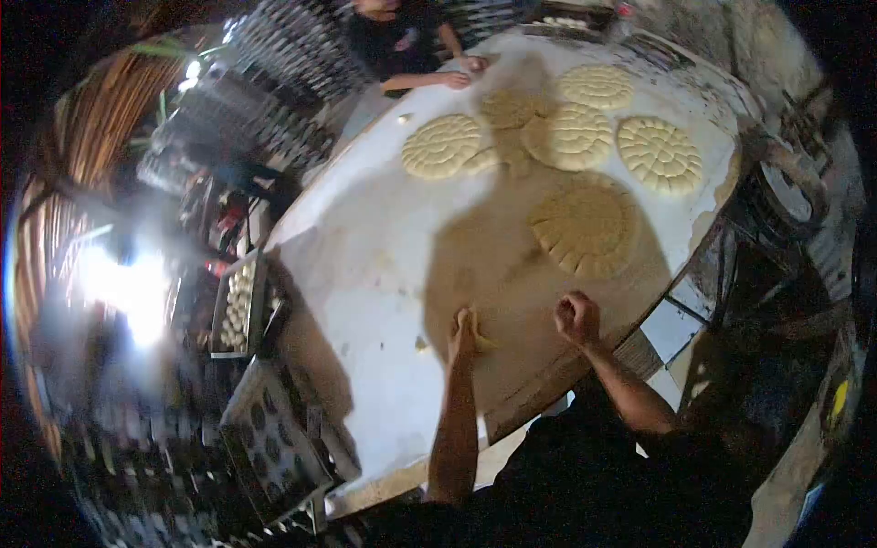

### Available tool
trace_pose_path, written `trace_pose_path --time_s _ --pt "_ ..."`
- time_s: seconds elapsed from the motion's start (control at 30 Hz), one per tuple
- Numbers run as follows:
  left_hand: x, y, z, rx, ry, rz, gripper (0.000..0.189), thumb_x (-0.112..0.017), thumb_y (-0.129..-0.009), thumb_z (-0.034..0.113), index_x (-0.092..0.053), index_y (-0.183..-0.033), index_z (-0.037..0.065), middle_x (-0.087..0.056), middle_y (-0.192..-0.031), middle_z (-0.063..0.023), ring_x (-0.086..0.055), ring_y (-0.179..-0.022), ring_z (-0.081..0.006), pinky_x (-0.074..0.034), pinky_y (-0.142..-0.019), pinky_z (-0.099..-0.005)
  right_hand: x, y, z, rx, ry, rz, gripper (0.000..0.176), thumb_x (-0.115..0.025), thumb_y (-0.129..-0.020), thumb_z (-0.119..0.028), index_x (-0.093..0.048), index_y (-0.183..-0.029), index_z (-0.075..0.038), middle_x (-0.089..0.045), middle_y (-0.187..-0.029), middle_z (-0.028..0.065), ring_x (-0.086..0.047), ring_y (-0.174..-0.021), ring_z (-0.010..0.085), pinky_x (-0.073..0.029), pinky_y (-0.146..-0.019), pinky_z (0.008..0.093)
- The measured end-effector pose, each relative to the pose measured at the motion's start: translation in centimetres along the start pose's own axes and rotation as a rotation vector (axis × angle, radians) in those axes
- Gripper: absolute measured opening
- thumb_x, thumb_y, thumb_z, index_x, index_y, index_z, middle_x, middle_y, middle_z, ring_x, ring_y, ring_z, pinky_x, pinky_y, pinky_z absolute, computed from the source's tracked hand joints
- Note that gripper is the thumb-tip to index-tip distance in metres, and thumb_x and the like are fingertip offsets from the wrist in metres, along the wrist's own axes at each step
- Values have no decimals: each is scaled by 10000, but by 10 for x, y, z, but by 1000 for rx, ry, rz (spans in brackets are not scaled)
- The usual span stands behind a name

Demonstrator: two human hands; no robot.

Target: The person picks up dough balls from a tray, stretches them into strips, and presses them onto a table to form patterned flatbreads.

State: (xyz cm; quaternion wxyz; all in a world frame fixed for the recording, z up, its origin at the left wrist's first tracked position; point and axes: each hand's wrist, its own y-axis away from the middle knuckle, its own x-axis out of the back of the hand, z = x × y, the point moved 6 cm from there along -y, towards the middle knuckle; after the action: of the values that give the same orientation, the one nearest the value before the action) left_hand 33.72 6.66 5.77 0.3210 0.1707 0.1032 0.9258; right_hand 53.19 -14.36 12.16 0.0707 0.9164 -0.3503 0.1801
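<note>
Currently left hand is pinching a small yellowish lump of dough on the white floured round tabletop, near its front edge. Right hand, nearby, is clenching into a fist; can't tell if it's gripping anything. My read: go light on the pinch, keep it over flour, and stay clear of the nearest round ridged dough disc. Shadow is darkening the lump, so its shape is unclear.

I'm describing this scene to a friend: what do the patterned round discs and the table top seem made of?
The round discs look like raw dough: pale cream, matte, with pressed ridges in rings. The table top looks like a board under white dusting, probably flour; its bare edge looks wooden.
</note>
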Motion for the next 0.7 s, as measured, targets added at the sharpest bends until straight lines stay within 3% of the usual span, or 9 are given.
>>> trace_pose_path --time_s 0.1,0.17,0.23,0.3,0.37,0.47,0.57,0.67,0.7 --pt "5 56 -53 -100 871 199 534 -581 -927 505 -494 -1270 105 -575 -1072 -71 -564 -963 -182 -489 -794 -320 -79 20 -30 158 -57 -254 413 -612 -885 -388 -621 -1032 -2 -633 -1043 150 -617 -969 270 -476 -859 398" --pt "12 115 -32 -28 1038 98 384 -572 -965 394 -496 -1183 87 -570 -1014 -40 -559 -908 -155 -491 -750 -301 -152 58 -47 385 -113 -283 504 -605 -898 -415 -561 -1174 4 -624 -1116 177 -596 -1075 304 -454 -921 403" --pt "17 124 -60 -75 1167 69 301 -571 -978 334 -489 -1131 88 -557 -990 -36 -548 -898 -152 -488 -742 -306 -192 90 -61 308 -146 -198 496 -616 -901 -381 -534 -1223 -14 -629 -1116 186 -606 -1077 300 -463 -917 410" --pt "50 117 -109 -152 1103 89 200 -620 -948 151 -468 -1066 94 -528 -987 -47 -524 -909 -138 -466 -762 -284 -199 107 -68 233 -119 -230 465 -625 -901 -329 -529 -1238 -23 -639 -1089 192 -624 -1046 294 -480 -892 409" --pt "99 136 -125 -322 708 206 249 -648 -913 85 -461 -1078 88 -506 -1027 -55 -509 -946 -150 -455 -798 -285 -191 114 -80 139 -33 -382 405 -631 -899 -259 -546 -1219 -25 -654 -1033 195 -649 -983 286 -504 -847 399" --pt "161 190 -89 -550 235 447 331 -656 -876 49 -457 -1141 66 -477 -1082 -70 -483 -1005 -178 -443 -864 -317 -175 103 -63 329 131 -656 351 -640 -877 -186 -568 -1175 -15 -662 -943 205 -672 -885 262 -526 -763 382" --pt "178 225 -95 -244 559 464 162 -529 -995 180 -485 -1091 58 -513 -891 -30 -488 -970 -162 -404 -884 -289 -110 73 -53 259 263 -352 283 -653 -830 -135 -575 -1059 12 -636 -921 213 -651 -846 300 -519 -741 399" --pt "185 194 -215 -121 164 225 199 -519 -993 254 -542 -1087 80 -542 -993 -63 -491 -1007 -223 -389 -914 -387 -53 57 -13 565 320 -245 218 -653 -810 -157 -569 -939 -2 -581 -901 197 -589 -829 360 -485 -765 441" --pt "193 191 -195 -293 -270 302 203 -522 -979 264 -564 -1077 91 -541 -1023 -75 -485 -1021 -252 -378 -913 -425 -43 51 3 708 369 -255 206 -651 -807 -171 -566 -902 -9 -562 -893 190 -566 -830 376 -471 -779 455"
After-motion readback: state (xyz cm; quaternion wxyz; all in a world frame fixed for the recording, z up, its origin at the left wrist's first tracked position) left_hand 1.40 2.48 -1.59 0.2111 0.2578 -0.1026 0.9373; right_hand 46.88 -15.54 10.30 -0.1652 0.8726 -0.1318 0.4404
